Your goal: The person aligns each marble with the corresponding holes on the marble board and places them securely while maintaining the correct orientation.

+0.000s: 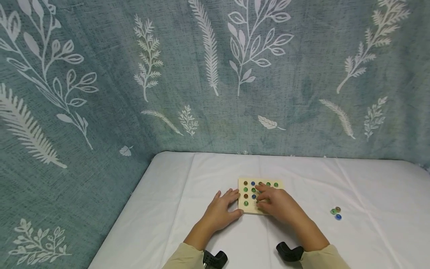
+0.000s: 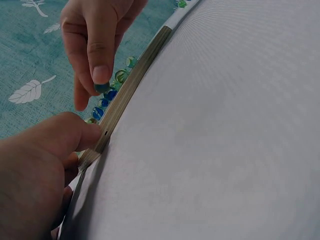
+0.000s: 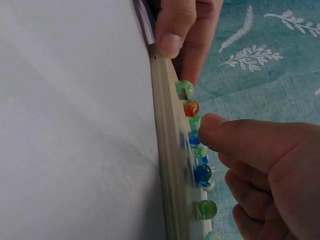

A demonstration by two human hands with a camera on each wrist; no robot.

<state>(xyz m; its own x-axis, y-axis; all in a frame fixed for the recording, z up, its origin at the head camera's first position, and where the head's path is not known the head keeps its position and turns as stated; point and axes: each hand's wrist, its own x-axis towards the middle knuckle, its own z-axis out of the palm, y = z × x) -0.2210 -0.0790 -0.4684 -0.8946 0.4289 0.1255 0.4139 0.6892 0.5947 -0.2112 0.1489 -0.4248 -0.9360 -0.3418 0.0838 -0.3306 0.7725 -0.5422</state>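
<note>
A pale wooden board (image 1: pixel 249 210) with rows of glass marbles, green, blue and reddish, lies on the white-covered table. My left hand (image 1: pixel 221 212) holds its near left corner, the thumb against the front edge and the fingers along the left side. Over the board's right part, my right hand (image 1: pixel 279 203) pinches a dark teal marble (image 2: pixel 101 87) between thumb and finger, close above the row. From the right wrist, a red marble (image 3: pixel 191 108) and a green marble (image 3: pixel 185 89) show near the left thumb. Some of the rows are hidden under the right hand.
Loose marbles (image 1: pixel 338 217), blue, green and brownish, lie on the white cloth (image 1: pixel 369 239) to the right of the board. A teal curtain with a white leaf pattern (image 1: pixel 188 74) hangs behind the table and along its left side.
</note>
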